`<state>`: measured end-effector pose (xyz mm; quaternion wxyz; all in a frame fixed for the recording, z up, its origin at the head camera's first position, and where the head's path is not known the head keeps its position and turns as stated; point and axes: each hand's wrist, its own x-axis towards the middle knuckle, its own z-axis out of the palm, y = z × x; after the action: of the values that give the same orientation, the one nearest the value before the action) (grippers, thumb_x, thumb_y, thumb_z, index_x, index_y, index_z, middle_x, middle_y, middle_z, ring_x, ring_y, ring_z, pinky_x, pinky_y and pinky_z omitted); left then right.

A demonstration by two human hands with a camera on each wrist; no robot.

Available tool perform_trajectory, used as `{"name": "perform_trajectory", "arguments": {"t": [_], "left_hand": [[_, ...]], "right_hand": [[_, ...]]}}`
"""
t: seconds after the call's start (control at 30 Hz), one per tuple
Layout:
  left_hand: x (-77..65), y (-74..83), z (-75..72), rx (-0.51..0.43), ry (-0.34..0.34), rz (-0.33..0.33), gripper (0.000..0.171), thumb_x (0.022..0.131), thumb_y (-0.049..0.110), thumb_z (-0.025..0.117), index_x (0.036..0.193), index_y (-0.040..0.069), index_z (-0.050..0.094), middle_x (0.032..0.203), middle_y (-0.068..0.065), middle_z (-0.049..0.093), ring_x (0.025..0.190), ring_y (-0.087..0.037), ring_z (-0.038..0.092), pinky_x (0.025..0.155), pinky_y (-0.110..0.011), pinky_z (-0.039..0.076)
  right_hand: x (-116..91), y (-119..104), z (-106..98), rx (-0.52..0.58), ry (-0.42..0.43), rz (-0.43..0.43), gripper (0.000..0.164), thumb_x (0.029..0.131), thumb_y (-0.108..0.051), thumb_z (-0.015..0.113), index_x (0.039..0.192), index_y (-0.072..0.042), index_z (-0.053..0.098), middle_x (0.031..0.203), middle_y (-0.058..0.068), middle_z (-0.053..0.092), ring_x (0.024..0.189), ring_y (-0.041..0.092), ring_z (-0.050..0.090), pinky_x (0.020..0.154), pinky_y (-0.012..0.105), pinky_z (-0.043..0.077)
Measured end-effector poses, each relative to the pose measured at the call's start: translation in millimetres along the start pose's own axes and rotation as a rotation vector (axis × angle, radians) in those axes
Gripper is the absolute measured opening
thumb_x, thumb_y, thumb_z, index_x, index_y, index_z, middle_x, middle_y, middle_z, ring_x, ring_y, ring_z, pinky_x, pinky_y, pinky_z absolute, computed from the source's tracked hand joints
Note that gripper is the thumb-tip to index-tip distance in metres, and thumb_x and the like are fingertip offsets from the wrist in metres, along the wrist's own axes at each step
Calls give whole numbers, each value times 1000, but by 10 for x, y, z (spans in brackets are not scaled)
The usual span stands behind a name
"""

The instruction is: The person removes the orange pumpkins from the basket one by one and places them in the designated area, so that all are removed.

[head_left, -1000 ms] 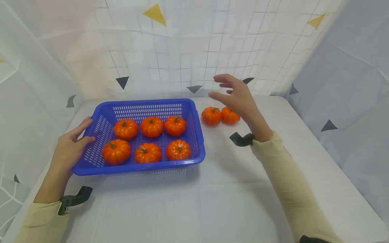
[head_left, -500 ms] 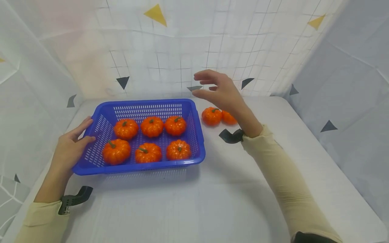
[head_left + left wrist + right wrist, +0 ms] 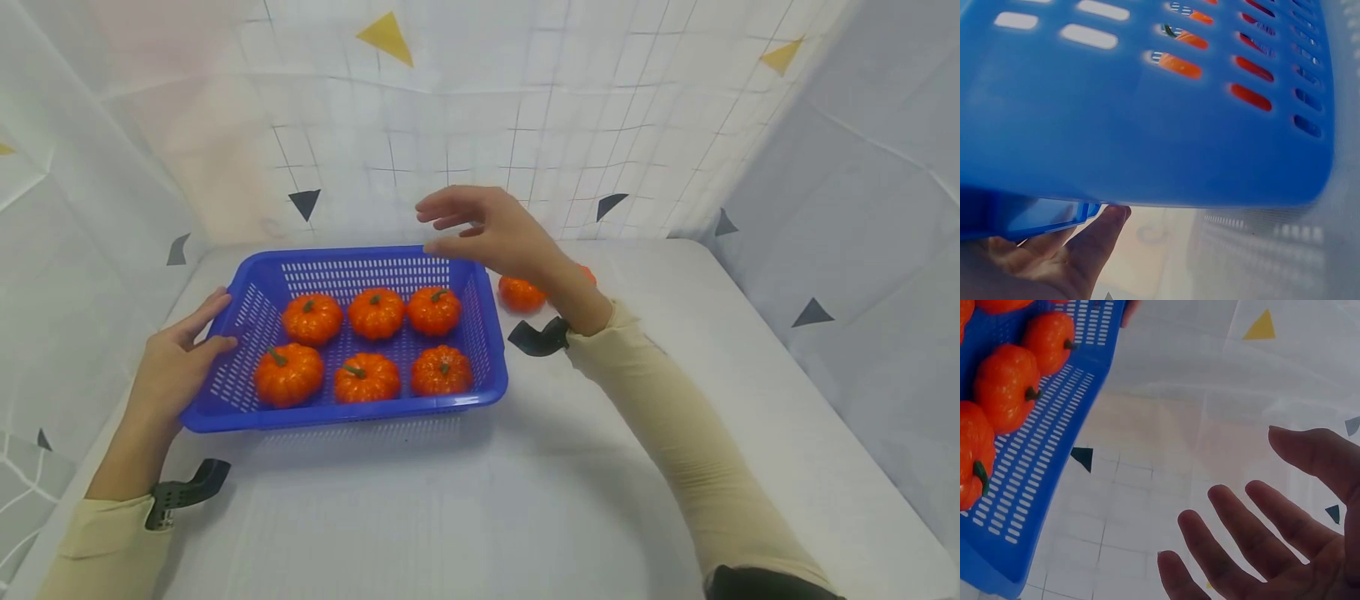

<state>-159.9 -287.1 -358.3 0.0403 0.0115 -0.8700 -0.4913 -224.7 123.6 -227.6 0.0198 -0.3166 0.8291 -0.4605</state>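
Evidently braced from one end, a blue basket [image 3: 345,412] of six orange pumpkins occupies the left-ctr of a white table [image 3: 337,517], toward the far edge. L hand [image 3: 174,367] pinches the rim midway along the basket's left edge, thumb inside, fingers outside, prob. to stop it shifting. R hand [image 3: 495,229] holds nothing: fingers and thumb apart, loosely bent, over the basket's far-right corner as the head cam sees it; the R wrist cam shows it clear of the rim.

Inside, a far row of three pumpkins [image 3: 377,315] faces a near row of three pumpkins [image 3: 367,379], an arrangement that likely saves space; the walls presumably check any rolling. Green stems point mostly up or askew. L wrist cam catches orange thru the wall slots. Whether the basket's base lies flat on the table, can't tell.

Just off the basket's right edge, nr the table's far edge, sits a seventh pumpkin [image 3: 520,295], w/ an eighth pumpkin [image 3: 588,273] mostly hidden behind the R forearm. Bkgd: a white sheet [image 3: 450,108] w/ grid lines.
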Motion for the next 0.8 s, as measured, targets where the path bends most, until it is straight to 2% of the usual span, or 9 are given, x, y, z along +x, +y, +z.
{"name": "perform_trajectory", "arguments": {"t": [0.2, 0.53, 0.8], "left_hand": [[-1, -5, -3, -8, -6, -1, 59, 109, 24, 53, 164, 22, 31, 169, 10, 24, 155, -36, 16, 116, -63, 26], [-2, -12, 0, -18, -8, -3, 59, 109, 24, 53, 164, 22, 32, 169, 10, 24, 156, -33, 15, 117, -63, 24], [-7, -6, -4, -7, -11, -6, 59, 109, 25, 52, 164, 23, 31, 169, 10, 23, 155, -37, 15, 114, -66, 26]], "right_hand": [[101, 2, 102, 21, -92, -55, 42, 94, -18, 78, 135, -11, 69, 129, -3, 69, 118, 14, 65, 100, 35, 54], [249, -13, 286, -16, -256, -64, 43, 94, -18, 79, 136, -12, 69, 127, -6, 70, 117, 13, 64, 99, 29, 53], [343, -28, 401, -33, -388, -73, 45, 94, -17, 78, 137, -11, 68, 131, -6, 68, 117, 13, 63, 100, 31, 52]]}}
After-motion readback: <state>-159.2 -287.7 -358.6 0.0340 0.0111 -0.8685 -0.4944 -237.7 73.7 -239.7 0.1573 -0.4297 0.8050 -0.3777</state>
